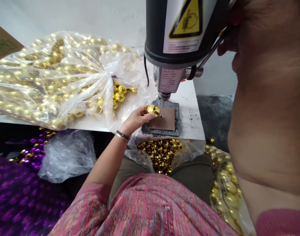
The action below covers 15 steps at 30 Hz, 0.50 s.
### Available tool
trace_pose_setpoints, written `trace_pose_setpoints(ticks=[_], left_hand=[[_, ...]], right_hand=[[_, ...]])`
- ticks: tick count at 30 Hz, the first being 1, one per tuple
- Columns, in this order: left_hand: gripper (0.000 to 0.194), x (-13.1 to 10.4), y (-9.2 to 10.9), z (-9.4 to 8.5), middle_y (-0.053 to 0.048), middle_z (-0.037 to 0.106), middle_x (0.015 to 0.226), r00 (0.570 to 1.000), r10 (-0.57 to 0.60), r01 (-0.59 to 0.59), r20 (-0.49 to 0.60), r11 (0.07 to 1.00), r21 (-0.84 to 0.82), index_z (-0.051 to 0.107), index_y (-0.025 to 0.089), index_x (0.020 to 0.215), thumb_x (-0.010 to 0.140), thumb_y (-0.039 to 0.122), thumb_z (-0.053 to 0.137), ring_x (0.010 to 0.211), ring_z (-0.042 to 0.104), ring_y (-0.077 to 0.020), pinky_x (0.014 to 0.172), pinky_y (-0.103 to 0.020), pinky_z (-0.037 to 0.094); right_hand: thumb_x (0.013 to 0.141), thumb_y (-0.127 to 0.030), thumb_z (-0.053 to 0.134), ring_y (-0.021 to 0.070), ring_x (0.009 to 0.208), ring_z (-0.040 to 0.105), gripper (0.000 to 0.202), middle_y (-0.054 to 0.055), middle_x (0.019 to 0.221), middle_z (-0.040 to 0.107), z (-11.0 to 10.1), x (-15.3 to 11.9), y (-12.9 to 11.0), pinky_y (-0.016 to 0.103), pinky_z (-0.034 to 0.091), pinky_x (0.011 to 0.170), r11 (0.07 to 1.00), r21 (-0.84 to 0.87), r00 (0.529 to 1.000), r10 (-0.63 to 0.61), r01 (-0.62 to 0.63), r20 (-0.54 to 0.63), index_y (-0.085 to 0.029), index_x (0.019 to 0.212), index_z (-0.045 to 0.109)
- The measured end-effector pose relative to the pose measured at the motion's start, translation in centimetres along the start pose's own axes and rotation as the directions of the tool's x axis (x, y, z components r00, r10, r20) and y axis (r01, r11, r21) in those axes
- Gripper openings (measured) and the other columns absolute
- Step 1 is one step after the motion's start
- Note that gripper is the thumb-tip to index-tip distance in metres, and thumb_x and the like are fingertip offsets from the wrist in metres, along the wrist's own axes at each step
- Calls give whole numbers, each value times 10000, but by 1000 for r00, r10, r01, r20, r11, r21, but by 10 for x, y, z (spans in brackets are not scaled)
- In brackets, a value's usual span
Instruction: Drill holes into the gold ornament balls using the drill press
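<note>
Right hand (235, 49) up at drill-press lever (212, 52), closure hidden, can't tell. Left hand (137, 118) pinches faceted gold ball (153, 110) just beside drill bit (163, 103). Best to centre it squarely, hold it firmly.

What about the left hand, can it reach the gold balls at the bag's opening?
Probably yes: those gold balls look uncovered, near the left hand, though it's holding a faceted gold ball.
</note>
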<state>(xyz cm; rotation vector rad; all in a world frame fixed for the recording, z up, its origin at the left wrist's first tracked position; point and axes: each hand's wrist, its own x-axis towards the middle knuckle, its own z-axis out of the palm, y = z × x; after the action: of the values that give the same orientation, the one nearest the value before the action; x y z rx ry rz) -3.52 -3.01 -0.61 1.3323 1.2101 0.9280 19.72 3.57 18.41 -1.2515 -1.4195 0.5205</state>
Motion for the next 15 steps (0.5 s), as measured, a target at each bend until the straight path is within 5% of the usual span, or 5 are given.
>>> trace_pose_setpoints(ticks=[5, 8, 15], left_hand=[[405, 8, -8, 11, -60, 779, 1075, 1000, 19, -13, -25, 974, 225, 744, 174, 1161, 819, 383, 807, 920, 679, -175, 817, -284, 528], [398, 12, -7, 17, -52, 777, 1072, 999, 25, -10, -39, 938, 347, 732, 180, 1169, 829, 377, 796, 917, 679, -178, 841, -297, 519], [388, 15, 17, 29, -55, 771, 1009, 998, 34, 10, -58, 773, 634, 727, 187, 1166, 813, 336, 786, 835, 654, -184, 783, -306, 484]], right_hand=[[864, -456, 596, -12, 421, 487, 361, -103, 567, 446, 1, 7, 15, 126, 287, 463, 999, 32, 999, -38, 38, -19, -137, 704, 542], [874, -407, 608, -15, 419, 476, 318, -109, 560, 417, 1, 6, 13, 118, 268, 448, 998, 36, 999, -42, 43, -18, -131, 724, 561], [902, -375, 601, -4, 440, 470, 312, -111, 524, 381, 2, 2, 8, 138, 240, 411, 992, 126, 1000, -23, 25, -17, -170, 678, 533]])
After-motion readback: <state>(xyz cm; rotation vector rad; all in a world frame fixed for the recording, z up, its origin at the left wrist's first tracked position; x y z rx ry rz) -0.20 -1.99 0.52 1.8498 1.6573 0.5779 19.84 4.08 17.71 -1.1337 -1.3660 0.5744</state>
